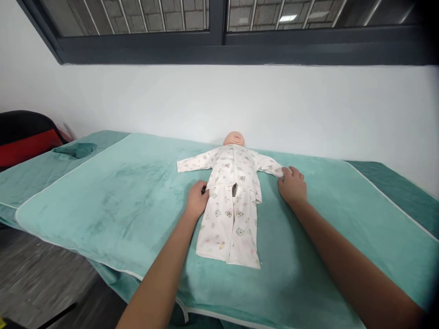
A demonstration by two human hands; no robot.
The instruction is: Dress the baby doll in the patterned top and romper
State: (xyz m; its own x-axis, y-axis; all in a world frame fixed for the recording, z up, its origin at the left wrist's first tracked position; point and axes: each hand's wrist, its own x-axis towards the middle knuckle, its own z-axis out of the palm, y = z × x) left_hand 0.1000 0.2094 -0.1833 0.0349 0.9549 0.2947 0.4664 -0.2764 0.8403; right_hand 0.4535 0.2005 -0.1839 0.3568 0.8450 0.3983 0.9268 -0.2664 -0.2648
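Note:
A baby doll (234, 138) lies on its back, its head toward the wall. It wears a white long-sleeved baby shirt (231, 164) with small printed animals, both sleeves spread sideways. Matching white trousers (228, 224) lie flat below, their top under the shirt's hem, with a small dark gap at the middle. At the trousers' left edge, near the hem, is my left hand (197, 199), its fingers curled beside a small dark spot; what they hold is unclear. My right hand (293, 186) is at the cuff of the right-side sleeve, fingers bent round its end.
Green plush covers with white piping (113, 192) are spread over the table or bed. A white wall (154, 100) rises behind, below a dark-framed barred window (219, 45). At far left stands a black and red object (30, 141); grey floor (37, 269) shows below.

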